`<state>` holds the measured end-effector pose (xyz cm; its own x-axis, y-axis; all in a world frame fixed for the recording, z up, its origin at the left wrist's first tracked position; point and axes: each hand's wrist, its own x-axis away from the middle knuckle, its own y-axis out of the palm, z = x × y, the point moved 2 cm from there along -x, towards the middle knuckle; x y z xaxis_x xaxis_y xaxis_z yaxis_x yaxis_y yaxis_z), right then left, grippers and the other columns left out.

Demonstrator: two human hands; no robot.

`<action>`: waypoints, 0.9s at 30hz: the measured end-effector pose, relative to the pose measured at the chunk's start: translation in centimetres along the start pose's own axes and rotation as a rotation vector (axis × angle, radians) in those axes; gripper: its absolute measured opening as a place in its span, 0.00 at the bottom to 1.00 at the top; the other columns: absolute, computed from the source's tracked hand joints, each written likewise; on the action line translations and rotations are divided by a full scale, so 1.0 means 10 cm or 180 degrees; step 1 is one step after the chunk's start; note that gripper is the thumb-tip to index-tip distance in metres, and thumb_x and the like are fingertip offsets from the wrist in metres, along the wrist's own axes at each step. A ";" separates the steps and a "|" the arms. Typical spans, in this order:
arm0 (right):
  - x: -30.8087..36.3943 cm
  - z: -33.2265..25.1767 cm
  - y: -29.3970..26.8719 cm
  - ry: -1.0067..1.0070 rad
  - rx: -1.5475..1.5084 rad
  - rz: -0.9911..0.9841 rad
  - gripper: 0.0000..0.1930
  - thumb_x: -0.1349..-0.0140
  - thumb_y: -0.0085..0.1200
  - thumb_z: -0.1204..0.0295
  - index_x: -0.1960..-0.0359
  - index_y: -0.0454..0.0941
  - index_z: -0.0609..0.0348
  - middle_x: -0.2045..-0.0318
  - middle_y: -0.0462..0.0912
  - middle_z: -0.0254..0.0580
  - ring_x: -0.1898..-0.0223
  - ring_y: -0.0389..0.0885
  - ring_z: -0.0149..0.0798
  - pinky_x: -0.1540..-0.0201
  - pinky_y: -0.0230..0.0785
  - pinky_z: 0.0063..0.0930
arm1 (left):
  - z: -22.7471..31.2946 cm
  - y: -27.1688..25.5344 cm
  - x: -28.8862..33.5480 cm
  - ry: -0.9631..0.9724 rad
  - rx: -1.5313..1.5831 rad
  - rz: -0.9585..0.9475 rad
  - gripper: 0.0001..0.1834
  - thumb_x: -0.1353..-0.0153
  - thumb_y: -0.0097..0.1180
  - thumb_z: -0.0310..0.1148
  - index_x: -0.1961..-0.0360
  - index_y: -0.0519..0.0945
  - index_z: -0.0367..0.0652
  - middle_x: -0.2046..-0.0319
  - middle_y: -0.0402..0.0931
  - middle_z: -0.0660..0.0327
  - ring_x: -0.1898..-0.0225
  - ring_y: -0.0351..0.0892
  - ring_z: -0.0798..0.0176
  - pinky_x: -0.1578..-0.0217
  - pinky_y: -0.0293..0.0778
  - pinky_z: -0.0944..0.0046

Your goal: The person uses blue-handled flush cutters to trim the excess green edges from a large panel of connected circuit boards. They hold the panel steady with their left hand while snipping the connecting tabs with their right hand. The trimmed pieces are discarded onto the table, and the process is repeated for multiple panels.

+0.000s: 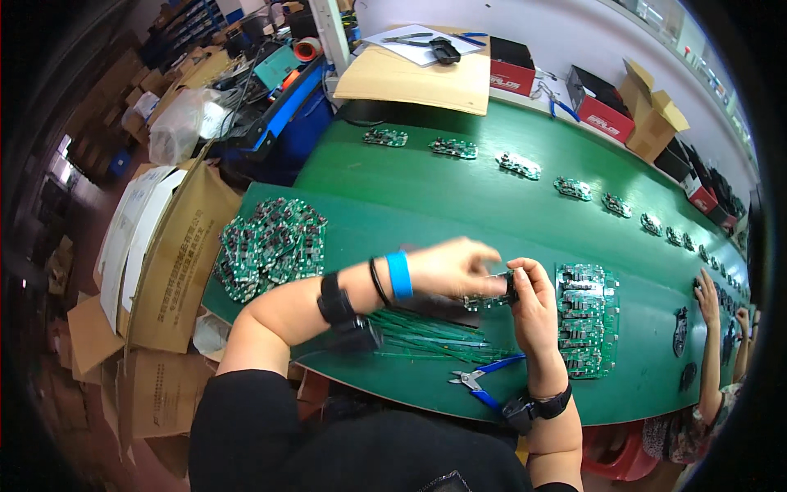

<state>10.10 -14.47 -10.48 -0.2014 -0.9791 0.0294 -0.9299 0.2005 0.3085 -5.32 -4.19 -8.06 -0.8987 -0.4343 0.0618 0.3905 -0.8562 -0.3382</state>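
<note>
A small green circuit board point(489, 302) with dark parts is held between my two hands over the table. My right hand point(537, 307) is closed on its right end, thumb and fingers pinching it. My left hand point(451, 269), slightly blurred, reaches across from the left with bent fingers, its lowest digit against the board. Much of the board is hidden under that hand. Below the hands lies a bundle of thin green strips point(430, 338). Blue-handled cutters point(484, 384) rest near the front edge. Right of my right hand lies a stack of joined circuit boards point(586, 320).
A heap of circuit boards point(275, 246) sits at the left table end. Single boards point(518, 166) form a row along the back. Cardboard boxes point(176, 271) stand to the left, red and black boxes point(602, 102) behind. At far right another person's hand point(707, 297) is over the table.
</note>
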 end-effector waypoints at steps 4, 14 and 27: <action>0.05 -0.11 0.16 -0.0884 0.2154 -0.0037 0.14 0.34 0.52 0.73 0.48 0.72 0.60 0.56 0.72 0.42 0.57 0.71 0.34 0.53 0.66 0.25 | 0.14 0.01 0.38 -0.0525 0.0677 0.0364 0.19 0.38 0.54 0.23 0.46 0.70 0.33 0.68 0.79 0.56 0.72 0.81 0.67 0.71 0.80 0.68; -0.13 0.11 -0.06 -0.1085 0.2875 -0.0263 0.06 0.47 0.57 0.82 0.67 0.78 0.64 0.72 0.80 0.46 0.68 0.80 0.44 0.62 0.72 0.31 | -0.18 -0.47 1.88 -0.1158 -0.0196 0.3054 0.26 0.36 0.54 0.26 0.38 0.65 0.33 0.50 0.75 0.50 0.64 0.82 0.62 0.66 0.79 0.66; 0.20 -0.45 0.08 -0.1388 0.3567 -0.0862 0.08 0.46 0.61 0.75 0.65 0.80 0.65 0.64 0.80 0.49 0.59 0.77 0.50 0.54 0.69 0.37 | -0.28 -0.39 2.63 -0.0894 -0.2180 0.2907 0.21 0.46 0.58 0.20 0.49 0.79 0.42 0.64 0.74 0.52 0.60 0.75 0.50 0.55 0.71 0.57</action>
<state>10.34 -16.41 -5.91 0.1529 -0.9433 -0.2945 -0.6647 0.1223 -0.7370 -31.03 -11.45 -7.78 -0.2317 -0.9288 -0.2891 0.6013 0.0968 -0.7931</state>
